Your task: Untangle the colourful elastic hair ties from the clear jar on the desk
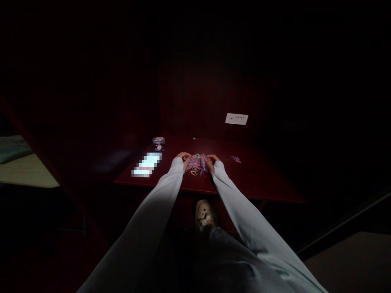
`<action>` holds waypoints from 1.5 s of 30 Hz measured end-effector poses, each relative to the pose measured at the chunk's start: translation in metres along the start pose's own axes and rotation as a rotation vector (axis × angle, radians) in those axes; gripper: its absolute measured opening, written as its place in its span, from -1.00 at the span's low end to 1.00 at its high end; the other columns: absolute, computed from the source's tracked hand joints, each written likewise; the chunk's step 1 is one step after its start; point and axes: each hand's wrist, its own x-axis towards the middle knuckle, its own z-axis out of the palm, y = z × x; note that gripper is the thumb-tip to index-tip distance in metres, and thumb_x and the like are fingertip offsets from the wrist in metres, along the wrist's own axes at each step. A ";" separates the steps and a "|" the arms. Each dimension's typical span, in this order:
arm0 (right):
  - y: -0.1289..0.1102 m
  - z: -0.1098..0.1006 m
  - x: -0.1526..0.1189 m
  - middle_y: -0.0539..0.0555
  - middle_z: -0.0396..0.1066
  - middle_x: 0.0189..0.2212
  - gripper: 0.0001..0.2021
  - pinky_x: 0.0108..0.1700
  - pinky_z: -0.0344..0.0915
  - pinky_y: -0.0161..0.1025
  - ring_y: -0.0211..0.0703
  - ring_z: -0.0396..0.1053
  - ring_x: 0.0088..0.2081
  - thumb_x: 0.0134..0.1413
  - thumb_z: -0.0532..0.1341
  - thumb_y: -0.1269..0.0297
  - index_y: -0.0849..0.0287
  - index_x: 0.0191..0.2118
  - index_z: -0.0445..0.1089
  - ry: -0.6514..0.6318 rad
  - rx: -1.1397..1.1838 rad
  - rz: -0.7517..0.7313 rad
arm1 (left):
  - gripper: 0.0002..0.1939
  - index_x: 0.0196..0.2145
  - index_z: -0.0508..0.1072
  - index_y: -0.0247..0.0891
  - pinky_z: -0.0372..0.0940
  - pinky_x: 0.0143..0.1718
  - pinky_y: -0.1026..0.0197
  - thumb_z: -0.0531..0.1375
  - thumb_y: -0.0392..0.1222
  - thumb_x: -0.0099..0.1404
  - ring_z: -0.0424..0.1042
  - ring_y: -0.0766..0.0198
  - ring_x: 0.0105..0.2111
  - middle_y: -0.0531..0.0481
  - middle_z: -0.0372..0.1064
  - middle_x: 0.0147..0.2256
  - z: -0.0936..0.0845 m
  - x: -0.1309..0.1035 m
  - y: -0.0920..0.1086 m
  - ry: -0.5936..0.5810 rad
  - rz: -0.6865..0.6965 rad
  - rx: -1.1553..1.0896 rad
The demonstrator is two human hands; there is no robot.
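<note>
A loose pile of small pink and purple pieces [195,164] lies on the dark red table [253,179], near its front edge. My left hand [184,156] curves around the pile's left side, and my right hand [211,160] is at its right side. Both hands touch the pile with bent fingers; the dim light hides whether they pinch any pieces. A yellow ring [193,173] sits at the pile's front, and a pale green ring [198,155] shows at its back.
A glowing, blurred-out screen [146,165] lies at the left. Behind it are a round clear container [158,140] and a small pinkish item [159,147]. A few purple pieces [236,159] lie at the right, a green ring [194,138] at the back. A socket plate [236,119] is on the wall.
</note>
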 end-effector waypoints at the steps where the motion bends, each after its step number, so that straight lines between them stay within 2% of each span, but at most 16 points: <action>1: 0.000 0.000 0.000 -0.06 0.29 -0.49 -0.65 -0.37 0.21 -0.26 -0.23 0.21 -0.45 -0.11 0.39 -0.07 0.10 -0.33 0.44 0.003 0.017 0.001 | -0.85 -0.40 0.62 -0.20 0.32 -0.27 0.26 0.26 -0.37 0.24 0.39 0.26 -0.38 0.04 0.48 -0.39 0.000 0.000 -0.001 -0.001 0.003 0.005; 6: 0.001 0.001 0.003 -0.08 0.28 -0.51 -0.57 -0.39 0.19 -0.29 -0.25 0.21 -0.46 -0.17 0.40 -0.14 0.08 -0.33 0.40 0.004 0.067 0.022 | -0.87 -0.34 0.62 -0.19 0.33 -0.23 0.25 0.27 -0.35 0.26 0.41 0.26 -0.36 0.04 0.48 -0.35 -0.002 0.000 -0.001 -0.044 0.026 0.077; 10: 0.002 0.003 0.004 -0.08 0.30 -0.50 -0.57 -0.42 0.20 -0.30 -0.25 0.21 -0.46 -0.14 0.37 -0.16 0.08 -0.31 0.38 0.006 0.059 0.030 | -0.87 -0.27 0.61 -0.15 0.35 -0.09 0.20 0.34 -0.33 0.22 0.45 0.20 -0.23 0.02 0.55 -0.22 -0.001 -0.007 0.003 -0.142 0.146 0.185; 14: 0.001 0.003 0.004 -0.08 0.31 -0.51 -0.60 -0.42 0.24 -0.29 -0.24 0.24 -0.47 -0.12 0.37 -0.13 0.07 -0.31 0.37 -0.021 0.044 0.037 | -0.89 -0.27 0.59 -0.12 0.33 0.01 0.13 0.38 -0.28 0.22 0.45 0.11 -0.10 -0.01 0.57 -0.15 -0.001 -0.013 0.010 -0.170 0.224 0.281; 19: 0.000 0.004 0.004 -0.05 0.37 -0.48 -0.59 -0.41 0.28 -0.29 -0.25 0.27 -0.47 -0.11 0.38 -0.13 0.07 -0.30 0.37 -0.021 0.053 0.027 | -0.91 -0.34 0.55 -0.13 0.31 -0.01 0.13 0.38 -0.28 0.25 0.43 0.10 -0.11 -0.02 0.56 -0.17 -0.003 -0.015 0.016 -0.174 0.221 0.307; 27: 0.002 0.004 0.003 -0.01 0.43 -0.41 -0.59 -0.36 0.37 -0.26 -0.23 0.34 -0.44 -0.09 0.39 -0.12 0.07 -0.29 0.36 -0.027 0.088 0.010 | -0.93 -0.28 0.57 -0.12 0.30 0.02 0.13 0.38 -0.24 0.28 0.42 0.12 -0.10 0.01 0.57 -0.12 -0.006 -0.014 0.017 -0.146 0.208 0.293; 33: -0.001 0.006 0.002 0.00 0.44 -0.40 -0.57 -0.35 0.37 -0.26 -0.21 0.36 -0.42 -0.09 0.38 -0.16 0.06 -0.28 0.37 -0.055 0.058 0.007 | -0.77 -0.24 0.60 -0.10 0.31 0.03 0.12 0.51 -0.14 0.17 0.43 0.10 -0.07 0.01 0.58 -0.12 -0.005 -0.014 0.018 -0.251 0.274 0.290; 40: -0.003 0.006 0.001 0.00 0.44 -0.40 -0.58 -0.31 0.39 -0.24 -0.19 0.38 -0.39 -0.09 0.37 -0.17 0.05 -0.29 0.37 -0.102 0.015 -0.014 | -0.92 -0.27 0.62 -0.09 0.32 0.00 0.15 0.43 -0.19 0.27 0.43 0.12 -0.10 0.01 0.59 -0.13 -0.004 -0.009 0.014 -0.263 0.249 0.301; 45: -0.004 0.005 0.000 0.00 0.46 -0.39 -0.59 -0.30 0.41 -0.25 -0.19 0.39 -0.38 -0.07 0.39 -0.15 0.06 -0.28 0.39 -0.108 0.002 -0.022 | -0.94 -0.28 0.66 -0.08 0.33 -0.01 0.15 0.41 -0.22 0.27 0.43 0.12 -0.11 0.00 0.59 -0.14 -0.004 -0.008 0.011 -0.273 0.252 0.277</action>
